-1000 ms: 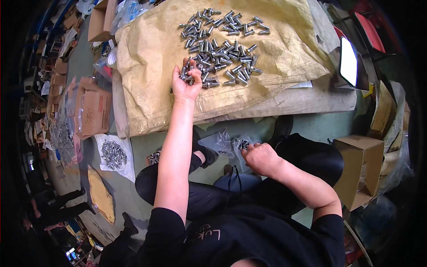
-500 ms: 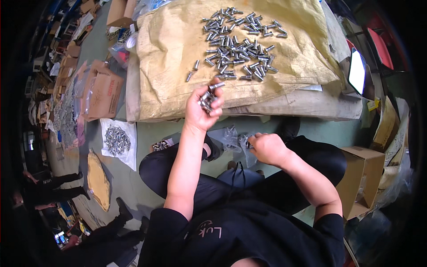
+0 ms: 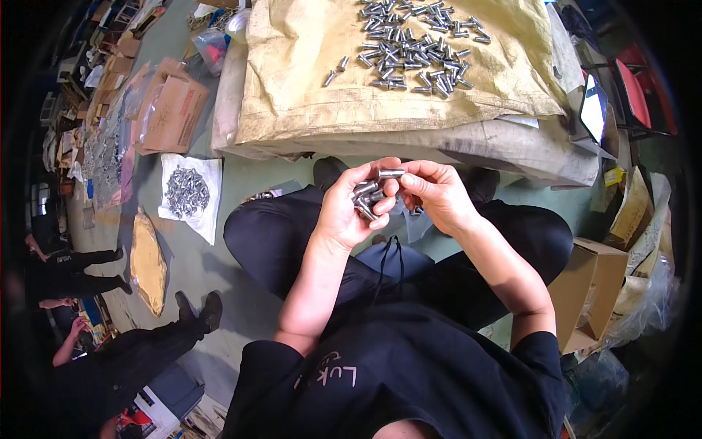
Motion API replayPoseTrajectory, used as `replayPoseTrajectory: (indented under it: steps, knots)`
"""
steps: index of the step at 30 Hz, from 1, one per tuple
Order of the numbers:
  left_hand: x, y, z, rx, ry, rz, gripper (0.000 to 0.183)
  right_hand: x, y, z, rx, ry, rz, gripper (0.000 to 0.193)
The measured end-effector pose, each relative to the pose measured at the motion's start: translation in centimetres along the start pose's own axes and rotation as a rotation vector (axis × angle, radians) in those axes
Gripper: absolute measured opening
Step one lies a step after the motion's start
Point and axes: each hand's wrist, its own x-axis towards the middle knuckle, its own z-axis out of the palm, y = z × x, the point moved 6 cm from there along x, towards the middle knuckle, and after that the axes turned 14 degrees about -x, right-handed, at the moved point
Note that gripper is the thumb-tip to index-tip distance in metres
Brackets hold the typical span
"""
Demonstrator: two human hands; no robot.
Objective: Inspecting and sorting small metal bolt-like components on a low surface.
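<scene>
My left hand [image 3: 349, 207] is closed around several silver metal bolts [image 3: 368, 199]. One more bolt [image 3: 390, 174] lies crosswise between its thumb and fingertips. At the right end of that bolt my right hand [image 3: 436, 192] is closed in a pinch; what sits between its fingertips is too small to make out. Both hands are raised over my lap, in front of the table edge. A clear plastic bag [image 3: 418, 224] shows partly below my right hand, with small dark metal parts in it. Many similar bolts [image 3: 417, 51] lie in a loose pile on the yellowish sheet [image 3: 307, 102].
White sheeting [image 3: 191, 197] with a heap of metal parts lies on the floor at left, near a cardboard box [image 3: 172, 110]. An open carton [image 3: 589, 293] stands at my right. Another person's legs [image 3: 157, 344] reach in at lower left. A red chair [image 3: 633, 94] is far right.
My left hand came down and back from the table edge with the bolts. My right hand rose from the plastic bag and met it. The view has tilted down.
</scene>
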Motion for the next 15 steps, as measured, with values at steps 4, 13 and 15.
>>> replayPoseTrajectory:
  steps: [4, 13, 15]
  knots:
    - [-0.9, -0.4, 0.2, 0.043, 0.022, 0.031, 0.040, -0.7, -0.1, 0.4, -0.023, 0.069, -0.065, 0.019]
    - [-1.8, -1.1, 1.1, 0.183, 0.060, 0.093, 0.051, -1.7, 0.3, 0.3, -0.036, 0.134, -0.112, 0.018]
    - [-1.8, -1.0, 0.9, 0.168, 0.053, 0.087, 0.055, -1.7, 0.4, 0.3, -0.033, 0.137, -0.111, 0.018]
